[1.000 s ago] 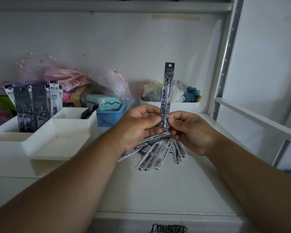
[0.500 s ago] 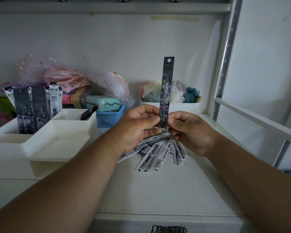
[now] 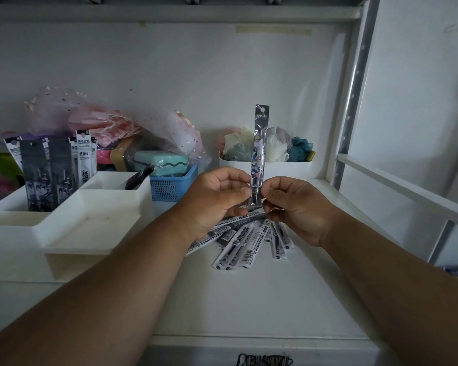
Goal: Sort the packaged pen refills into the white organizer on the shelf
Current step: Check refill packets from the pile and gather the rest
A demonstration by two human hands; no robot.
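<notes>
A slim packaged pen refill (image 3: 259, 143) stands upright in front of me. My left hand (image 3: 217, 199) and my right hand (image 3: 296, 207) both pinch its lower end between thumb and fingers. Beneath the hands several more packaged refills (image 3: 243, 239) lie fanned out on the shelf. The white organizer (image 3: 72, 228) sits at the left; its back left compartment holds several refill packs (image 3: 50, 170) standing upright, and a dark pack (image 3: 139, 177) leans in the back right compartment. Its wide front tray holds nothing.
A blue basket (image 3: 169, 186) with a teal case stands behind the organizer, under pink mesh bags (image 3: 103, 120). A white bin (image 3: 288, 167) of fabric items sits at the back right. A metal shelf upright (image 3: 354, 101) and a white rail (image 3: 407, 191) bound the right side.
The refill held in both hands has turned about its long axis, from its dark side to a lighter clear side, and sits slightly lower than half a second ago. The hands stay in place.
</notes>
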